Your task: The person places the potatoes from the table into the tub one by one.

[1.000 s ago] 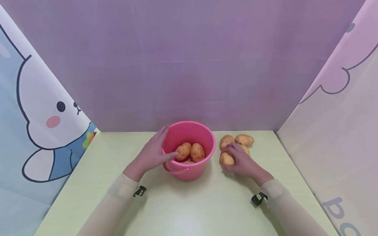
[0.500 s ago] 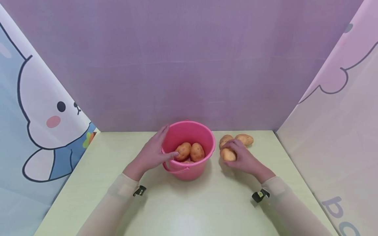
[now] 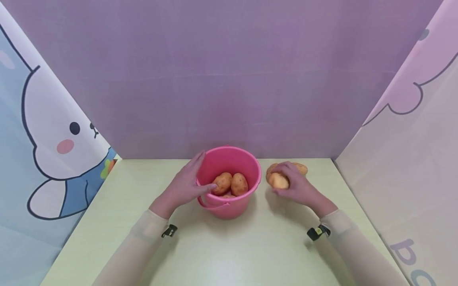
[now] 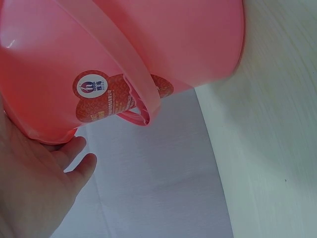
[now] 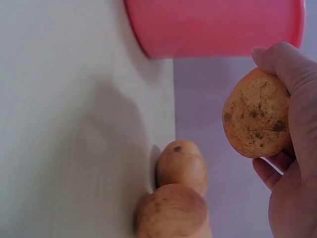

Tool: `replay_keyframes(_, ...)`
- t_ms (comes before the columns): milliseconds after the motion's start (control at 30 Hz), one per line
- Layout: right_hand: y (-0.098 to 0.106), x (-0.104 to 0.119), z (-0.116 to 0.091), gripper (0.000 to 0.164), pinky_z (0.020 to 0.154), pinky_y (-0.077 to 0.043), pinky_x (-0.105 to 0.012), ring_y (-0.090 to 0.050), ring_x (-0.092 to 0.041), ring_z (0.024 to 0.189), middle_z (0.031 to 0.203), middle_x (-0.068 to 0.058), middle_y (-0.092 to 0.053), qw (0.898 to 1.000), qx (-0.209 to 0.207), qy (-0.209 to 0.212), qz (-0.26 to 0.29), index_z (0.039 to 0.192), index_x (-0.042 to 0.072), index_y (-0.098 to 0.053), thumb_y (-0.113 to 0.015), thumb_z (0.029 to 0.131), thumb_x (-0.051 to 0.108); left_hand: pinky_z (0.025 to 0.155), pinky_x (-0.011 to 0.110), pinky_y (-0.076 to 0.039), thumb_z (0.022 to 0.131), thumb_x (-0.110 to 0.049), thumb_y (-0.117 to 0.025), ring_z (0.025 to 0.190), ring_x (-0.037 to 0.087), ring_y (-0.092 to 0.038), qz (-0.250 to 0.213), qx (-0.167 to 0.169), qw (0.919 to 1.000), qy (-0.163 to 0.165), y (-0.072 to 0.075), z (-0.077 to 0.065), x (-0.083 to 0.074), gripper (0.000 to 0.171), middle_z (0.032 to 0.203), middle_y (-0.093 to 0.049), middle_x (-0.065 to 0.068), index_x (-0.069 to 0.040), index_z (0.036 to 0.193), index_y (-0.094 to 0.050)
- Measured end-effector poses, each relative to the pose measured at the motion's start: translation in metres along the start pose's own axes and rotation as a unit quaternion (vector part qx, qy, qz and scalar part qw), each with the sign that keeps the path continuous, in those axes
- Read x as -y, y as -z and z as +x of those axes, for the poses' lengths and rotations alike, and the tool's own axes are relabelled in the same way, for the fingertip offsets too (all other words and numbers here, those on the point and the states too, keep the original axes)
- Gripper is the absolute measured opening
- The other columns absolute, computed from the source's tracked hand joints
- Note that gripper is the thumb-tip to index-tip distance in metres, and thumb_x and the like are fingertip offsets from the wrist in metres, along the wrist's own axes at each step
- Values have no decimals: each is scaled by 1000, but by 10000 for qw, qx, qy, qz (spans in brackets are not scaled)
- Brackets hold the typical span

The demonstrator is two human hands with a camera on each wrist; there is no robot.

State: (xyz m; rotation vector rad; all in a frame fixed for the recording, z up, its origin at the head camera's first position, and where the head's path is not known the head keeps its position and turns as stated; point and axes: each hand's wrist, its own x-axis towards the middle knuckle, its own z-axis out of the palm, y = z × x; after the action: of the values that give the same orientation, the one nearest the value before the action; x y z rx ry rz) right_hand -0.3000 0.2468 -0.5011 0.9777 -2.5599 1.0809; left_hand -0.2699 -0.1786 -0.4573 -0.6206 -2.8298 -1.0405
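A pink bucket point(image 3: 229, 206) stands on the table with several potatoes inside, among them one potato point(image 3: 239, 184) by its right wall. My left hand point(image 3: 184, 184) holds the bucket's rim at the left side, thumb over the edge and fingers along the outside. To the right of the bucket, my right hand point(image 3: 295, 184) grips a potato point(image 5: 257, 114), which the right wrist view shows raised off the table, with dark specks on its skin. Below it in that view lie more potatoes, one point(image 5: 182, 168) behind another potato point(image 5: 171, 213). In the head view my right hand partly covers them.
The bucket's handle point(image 4: 143, 91) hangs down on its near side, over a red label point(image 4: 106, 96). A purple backdrop point(image 3: 229, 79) rises behind the pale table point(image 3: 229, 250). Printed panels close off the left and right sides.
My right hand has lifted the potato up from the others and moved it slightly away from me. My left hand and the bucket have stayed in place.
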Motion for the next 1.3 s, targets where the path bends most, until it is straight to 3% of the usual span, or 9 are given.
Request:
replay_keyframes(233,11,6,7,59,94,-52,-47,-54,-22,123,136,-5,-63,9999,-84,13,-54,135,12,-71,-99,83,13,109,66,-55,88,-75,-79,164,40,-29,-8,5,10000,10,0,0,-1,127,184,-20,6,-15,179,-16)
replay_keyframes(567,29,23,19,59,95,-54,-43,-55,-22,122,136,-2,-62,9987,-212,-312,336,135,19,-72,-100,83,15,109,67,-55,87,-76,-79,163,41,-30,63,-36,10000,-35,0,1,0,128,183,-21,8,-12,179,-17)
replay_keyframes(833,35,30,29,59,92,-55,-30,-54,-18,121,133,0,-64,9983,-308,-19,504,132,18,-73,-102,81,12,109,67,-55,88,-76,-79,163,41,-30,37,-56,10000,-43,-1,1,1,127,183,-21,7,-11,178,-18)
replay_keyframes(1300,46,50,45,61,92,-58,-36,-52,-24,128,140,-5,-60,9990,-106,282,330,138,14,-70,-99,85,17,107,67,-56,88,-72,-81,163,41,-31,34,-54,10000,-22,0,1,-1,126,183,-21,7,-11,178,-18)
